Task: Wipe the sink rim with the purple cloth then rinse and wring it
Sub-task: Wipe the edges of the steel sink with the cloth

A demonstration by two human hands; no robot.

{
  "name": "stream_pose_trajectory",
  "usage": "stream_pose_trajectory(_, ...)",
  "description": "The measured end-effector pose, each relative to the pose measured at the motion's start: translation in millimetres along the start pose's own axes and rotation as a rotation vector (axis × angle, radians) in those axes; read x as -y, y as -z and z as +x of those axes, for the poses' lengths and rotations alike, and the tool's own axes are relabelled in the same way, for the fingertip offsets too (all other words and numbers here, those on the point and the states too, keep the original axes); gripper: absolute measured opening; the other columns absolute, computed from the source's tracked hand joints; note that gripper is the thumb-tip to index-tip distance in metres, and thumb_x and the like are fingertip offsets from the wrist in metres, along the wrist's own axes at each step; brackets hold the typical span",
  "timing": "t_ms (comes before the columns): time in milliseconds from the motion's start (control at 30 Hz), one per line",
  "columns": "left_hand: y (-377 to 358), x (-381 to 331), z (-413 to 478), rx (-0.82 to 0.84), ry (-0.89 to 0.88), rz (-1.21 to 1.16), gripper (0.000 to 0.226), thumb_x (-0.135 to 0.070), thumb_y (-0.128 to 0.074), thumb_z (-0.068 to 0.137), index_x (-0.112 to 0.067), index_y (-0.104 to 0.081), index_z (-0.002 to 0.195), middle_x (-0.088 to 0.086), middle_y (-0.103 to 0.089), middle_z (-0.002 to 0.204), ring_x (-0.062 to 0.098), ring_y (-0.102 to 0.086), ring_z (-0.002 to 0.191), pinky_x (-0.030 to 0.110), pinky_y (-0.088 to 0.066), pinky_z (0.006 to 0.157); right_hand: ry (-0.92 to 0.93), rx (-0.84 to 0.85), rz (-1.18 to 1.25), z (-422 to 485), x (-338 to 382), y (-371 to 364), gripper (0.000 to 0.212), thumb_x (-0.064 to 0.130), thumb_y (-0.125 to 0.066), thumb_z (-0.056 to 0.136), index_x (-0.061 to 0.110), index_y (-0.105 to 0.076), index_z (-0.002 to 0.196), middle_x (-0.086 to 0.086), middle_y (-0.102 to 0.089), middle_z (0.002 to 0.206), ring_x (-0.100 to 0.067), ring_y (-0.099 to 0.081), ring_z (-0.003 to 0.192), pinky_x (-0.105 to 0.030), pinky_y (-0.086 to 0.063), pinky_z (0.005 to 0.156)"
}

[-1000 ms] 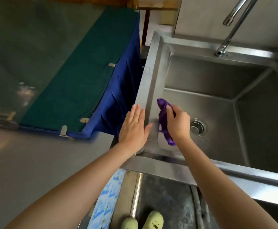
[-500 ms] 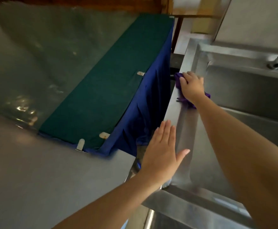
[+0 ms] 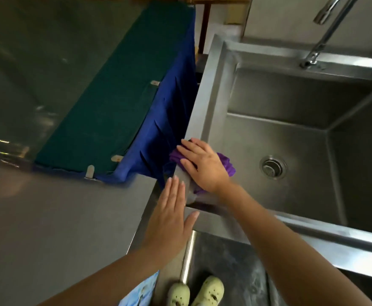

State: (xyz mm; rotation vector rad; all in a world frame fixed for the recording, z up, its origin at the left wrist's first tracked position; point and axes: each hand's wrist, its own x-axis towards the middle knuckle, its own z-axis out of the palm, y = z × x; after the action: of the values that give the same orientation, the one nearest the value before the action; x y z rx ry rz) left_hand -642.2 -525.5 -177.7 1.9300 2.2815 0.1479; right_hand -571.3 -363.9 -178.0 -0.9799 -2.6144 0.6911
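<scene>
The purple cloth (image 3: 226, 163) lies on the left rim of the steel sink (image 3: 205, 89), near the front left corner. My right hand (image 3: 202, 164) presses flat on the cloth with straight fingers, covering most of it. My left hand (image 3: 169, 219) is open with straight fingers, resting at the sink's front left corner, just below the cloth. The tap (image 3: 326, 27) rises at the back right of the basin, and no water shows at its spout.
A drain (image 3: 273, 167) sits in the basin floor. Left of the sink hangs a blue cloth (image 3: 158, 138) under a green-covered table (image 3: 105, 96). A grey counter (image 3: 59, 217) fills the lower left. Pale green shoes (image 3: 194, 291) stand below.
My right hand has slid the purple cloth along the left rim, from the far end back towards the front corner. My left hand stays flat by that corner.
</scene>
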Motion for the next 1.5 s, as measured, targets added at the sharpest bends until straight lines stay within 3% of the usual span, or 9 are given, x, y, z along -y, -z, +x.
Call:
stream_pose_trajectory(133,-5,8,-27,0.023,-0.021,0.011,0.074,-0.053,-0.008,0.097,0.002,-0.023,0.144,0.019,-0.023,0.153,0.029,-0.02,0.143,0.037,-0.015,0.114,-0.094,0.041,-0.013,-56,34,-12,0.057,0.048,-0.021,0.091,0.026,-0.044,0.138,0.007,-0.04,0.148,-0.019,-0.031,0.138,-0.04,-0.035,0.107)
stream_pose_trajectory(300,-6,9,-43,0.018,-0.063,0.051,0.075,-0.053,-0.007,0.098,0.005,-0.025,0.143,0.021,-0.021,0.154,0.03,-0.017,0.144,0.039,-0.017,0.114,-0.19,-0.103,-0.201,-100,44,-14,0.044,0.039,-0.036,0.091,0.022,-0.063,0.121,0.005,-0.062,0.128,-0.019,-0.06,0.11,-0.033,-0.05,0.086)
stream_pose_trajectory(467,-4,10,-42,0.045,-0.089,0.098,0.077,-0.053,-0.005,0.098,0.005,-0.024,0.143,0.022,-0.02,0.154,0.031,-0.016,0.144,0.041,-0.019,0.113,-0.257,-0.164,-0.341,-127,42,1,0.036,0.035,-0.04,0.089,0.023,-0.073,0.097,0.009,-0.072,0.104,-0.017,-0.064,0.099,-0.031,-0.049,0.08)
stream_pose_trajectory(700,-4,6,-42,0.029,-0.072,0.082,0.077,-0.056,-0.002,0.096,0.003,-0.018,0.144,0.022,-0.022,0.153,0.031,-0.016,0.144,0.043,-0.026,0.112,-0.498,-0.236,-0.405,-141,46,-1,0.024,0.029,-0.052,0.087,0.016,-0.071,0.093,-0.003,-0.066,0.099,-0.026,-0.059,0.088,-0.038,-0.047,0.075)
stream_pose_trajectory(833,-7,7,-42,0.01,-0.074,0.085,0.078,-0.055,-0.002,0.096,0.004,-0.022,0.142,0.023,-0.023,0.153,0.028,-0.012,0.144,0.041,-0.023,0.113,-0.426,-0.23,-0.324,-105,69,-18,0.024,0.029,-0.049,0.087,0.018,-0.068,0.097,0.0,-0.065,0.087,-0.025,-0.059,0.081,-0.035,-0.045,0.072)
stream_pose_trajectory(1000,-3,6,-43,0.024,-0.081,0.083,0.081,-0.057,-0.004,0.095,0.004,-0.025,0.144,0.021,-0.019,0.154,0.03,-0.014,0.145,0.039,-0.016,0.115,-0.358,-0.275,-0.313,-131,62,-17,0.029,0.034,-0.046,0.092,0.021,-0.067,0.105,0.005,-0.067,0.093,-0.021,-0.059,0.093,-0.034,-0.045,0.078)
stream_pose_trajectory(1267,3,-16,-33,0.117,-0.149,0.046,0.074,-0.054,-0.002,0.097,-0.003,-0.021,0.145,0.017,-0.021,0.154,0.029,-0.018,0.143,0.041,-0.007,0.116,-0.613,-0.447,-0.351,-189,4,22,0.028,0.034,-0.047,0.09,0.021,-0.071,0.098,0.006,-0.069,0.094,-0.023,-0.058,0.09,-0.038,-0.045,0.08)
stream_pose_trajectory(1433,-2,-67,0,0.238,-0.365,-0.03,0.094,-0.064,0.032,0.07,-0.014,0.008,0.147,0.003,0.014,0.157,0.017,0.019,0.142,0.031,0.017,0.114,-0.785,-0.4,-0.393,-205,-10,39,0.033,0.034,-0.042,0.09,0.019,-0.072,0.096,0.003,-0.07,0.093,-0.026,-0.059,0.093,-0.039,-0.045,0.081)
stream_pose_trajectory(1500,-4,-85,16,0.294,-0.419,-0.016,0.083,-0.062,0.018,0.082,-0.016,0.004,0.149,0.003,0.01,0.159,0.015,0.014,0.145,0.033,0.01,0.118,-0.866,-0.332,-0.359,-207,-13,48,0.034,0.035,-0.042,0.092,0.018,-0.069,0.106,0.001,-0.068,0.105,-0.027,-0.055,0.103,-0.04,-0.041,0.087)
